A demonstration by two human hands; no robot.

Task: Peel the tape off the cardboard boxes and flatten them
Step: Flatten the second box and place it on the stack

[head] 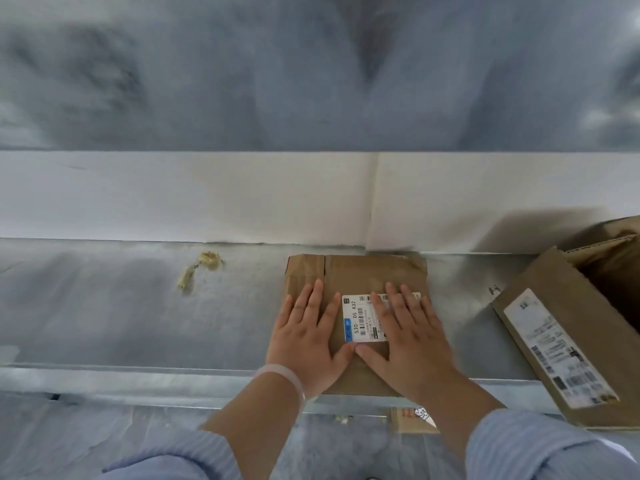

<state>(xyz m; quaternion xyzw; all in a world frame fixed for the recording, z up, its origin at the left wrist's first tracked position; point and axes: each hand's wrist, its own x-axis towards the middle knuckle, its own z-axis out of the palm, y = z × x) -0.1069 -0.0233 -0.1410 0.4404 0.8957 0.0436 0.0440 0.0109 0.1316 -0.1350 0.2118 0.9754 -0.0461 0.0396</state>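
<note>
While both of your hands lie spread on the flattened cardboard box [360,271], neither one grips anything; your left hand [308,336] presses palm-down on the box's left half with straight fingers, and your right hand [408,337] presses the same way on the right half, partly covering the white shipping label [358,318]; your thumbs nearly meet below that label. The flattened box rests on the grey metal surface [121,306], its far edge close against the white panel [207,195] behind and its near edge at the front lip of the surface. To your right, well apart from the flat one, a second cardboard box [561,323] lies tilted with its top open and a long white label on its side; it overhangs the front lip. To your left, on the metal near the panel, lies a crumpled yellowish wad [201,268]. You wear a pale bracelet [284,374] on your left wrist, and light-blue striped sleeves [540,445] cover both forearms.
</note>
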